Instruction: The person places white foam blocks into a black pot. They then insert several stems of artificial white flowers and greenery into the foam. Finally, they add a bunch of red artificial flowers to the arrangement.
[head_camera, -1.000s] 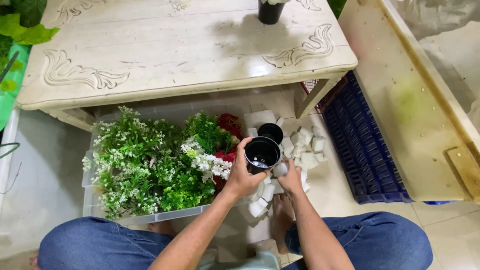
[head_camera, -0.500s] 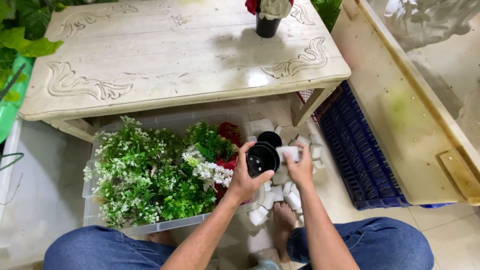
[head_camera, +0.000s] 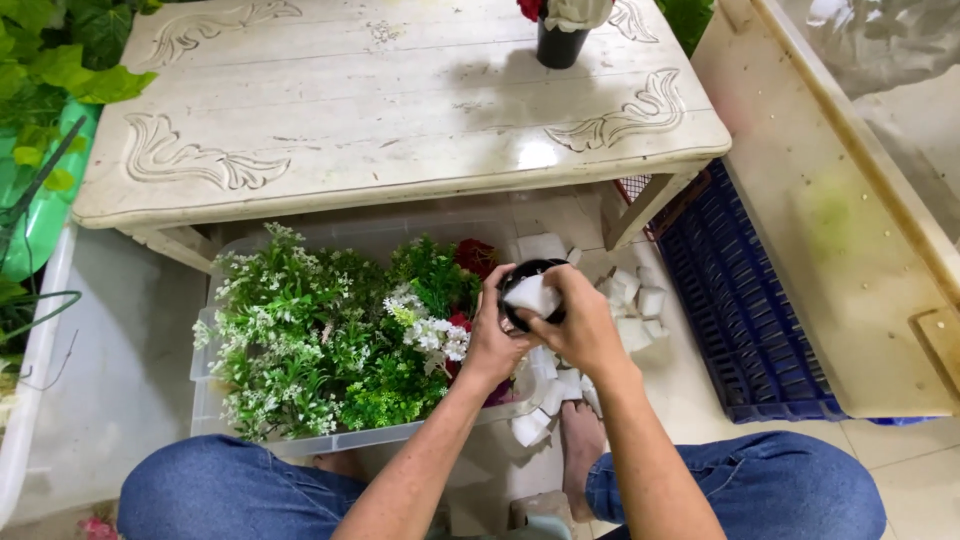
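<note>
We look down on a pale tiled floor (head_camera: 640, 345) carrying a clear plastic bin (head_camera: 300, 440) of green and white artificial foliage, a scatter of white foam blocks (head_camera: 640, 300) just beside it, and a dark blue crate (head_camera: 745, 300) to one side. A carved, whitewashed table (head_camera: 380, 100) stands above, bearing one small black pot (head_camera: 558, 45) near its far edge.
</note>
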